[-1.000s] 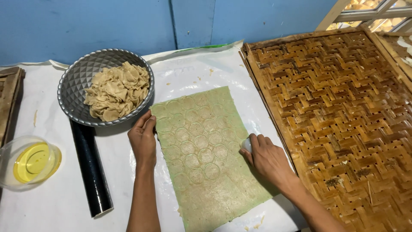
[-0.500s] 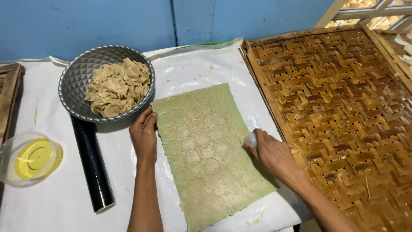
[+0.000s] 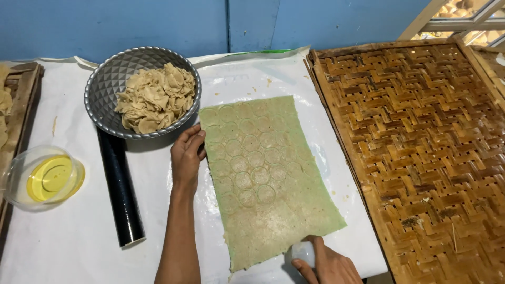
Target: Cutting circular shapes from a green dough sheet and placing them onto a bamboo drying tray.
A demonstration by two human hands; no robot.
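Note:
A thin greenish dough sheet (image 3: pixel 268 179) lies on white plastic sheeting (image 3: pixel 73 236), marked with several pressed circles in its upper half. My left hand (image 3: pixel 187 155) rests flat on the sheet's left edge, fingers together and holding nothing. At the sheet's near corner, my right hand (image 3: pixel 323 263) grips a small white round cutter (image 3: pixel 303 252).
A grey metal bowl (image 3: pixel 105 89) of beige dough scraps sits at the back left. A black rolling pin (image 3: pixel 122 194) lies below it. A clear dish of yellow oil (image 3: pixel 44 179) is at far left. A woven bamboo tray (image 3: pixel 431 158) fills the right side.
My right hand with the cutter has moved from the sheet's right edge down to its near corner. The left hand has stayed on the left edge.

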